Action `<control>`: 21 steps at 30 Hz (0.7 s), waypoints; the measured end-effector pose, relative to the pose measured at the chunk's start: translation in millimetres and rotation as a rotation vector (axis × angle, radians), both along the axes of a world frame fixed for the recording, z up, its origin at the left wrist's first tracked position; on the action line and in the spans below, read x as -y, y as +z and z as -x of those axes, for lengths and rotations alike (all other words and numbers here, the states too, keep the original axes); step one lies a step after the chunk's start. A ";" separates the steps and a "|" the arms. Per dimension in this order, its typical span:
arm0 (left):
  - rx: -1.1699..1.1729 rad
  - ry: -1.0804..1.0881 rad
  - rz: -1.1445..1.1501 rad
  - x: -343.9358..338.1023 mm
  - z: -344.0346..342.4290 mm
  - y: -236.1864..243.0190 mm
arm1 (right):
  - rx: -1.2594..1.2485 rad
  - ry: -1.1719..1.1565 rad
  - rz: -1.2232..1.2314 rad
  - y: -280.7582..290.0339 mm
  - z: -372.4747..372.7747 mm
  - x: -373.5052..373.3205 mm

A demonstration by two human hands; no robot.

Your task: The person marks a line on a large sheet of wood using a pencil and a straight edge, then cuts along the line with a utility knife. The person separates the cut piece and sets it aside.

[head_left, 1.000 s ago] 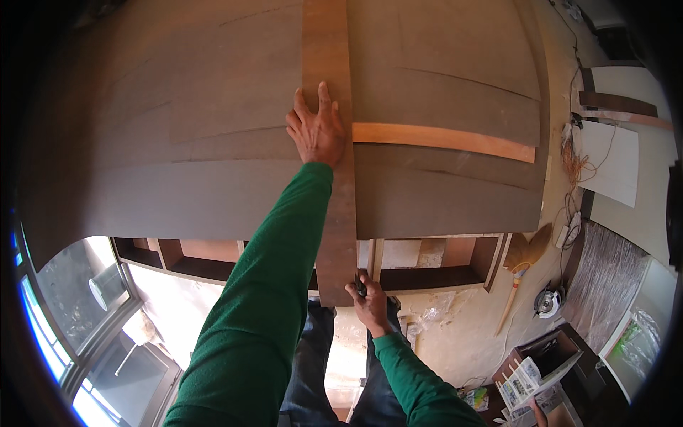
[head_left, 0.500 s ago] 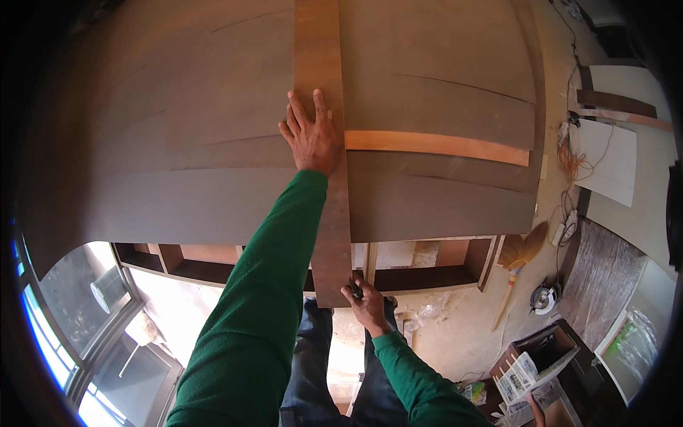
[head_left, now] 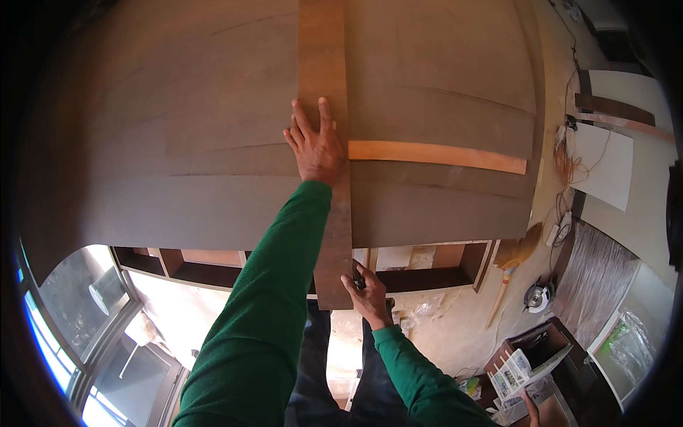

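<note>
A long narrow brown board (head_left: 322,57) lies across large dark brown sheets (head_left: 228,213), and its near end juts out past their front edge. My left hand (head_left: 318,151) presses down flat on this board, fingers stretched and slightly spread. At the near end, my right hand (head_left: 370,297) is closed round a small black tool (head_left: 358,279) beside the board's right edge. The tool's tip is hidden and its exact kind cannot be made out. An orange-brown wooden strip (head_left: 437,155) lies on the sheets, running right from the board near my left hand.
Under the sheets stands a dark frame with compartments (head_left: 206,272). At the right are a broom (head_left: 501,288), a circular power tool (head_left: 537,295), tangled cords (head_left: 565,160) and a white panel (head_left: 605,164). Another person's finger (head_left: 531,409) shows by newspaper (head_left: 511,373) at lower right. Glazed frames (head_left: 107,313) stand left.
The view has shifted slightly, so the board and sheets sit a little lower and to the right. Both hands stay at about the same places on the board.
</note>
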State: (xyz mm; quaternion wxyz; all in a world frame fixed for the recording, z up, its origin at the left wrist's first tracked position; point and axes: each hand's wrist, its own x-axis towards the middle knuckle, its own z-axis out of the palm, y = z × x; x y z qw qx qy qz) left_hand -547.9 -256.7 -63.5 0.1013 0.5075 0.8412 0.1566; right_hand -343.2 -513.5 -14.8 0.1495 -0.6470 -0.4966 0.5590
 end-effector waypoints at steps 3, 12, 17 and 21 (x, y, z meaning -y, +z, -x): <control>0.013 -0.005 -0.049 0.2 1.5 -0.9 | 0.035 -0.038 0.013 -5.0 11.2 1.9; -0.051 -0.062 -0.119 -5.4 27.9 -5.2 | 0.014 -0.032 -0.062 -12.3 11.9 5.8; 0.007 -0.088 -0.168 -31.3 49.1 0.7 | -0.016 -0.050 -0.093 -9.4 10.9 3.3; 0.116 0.024 -0.185 -43.0 40.7 1.7 | 0.001 -0.036 -0.107 -15.2 8.3 7.0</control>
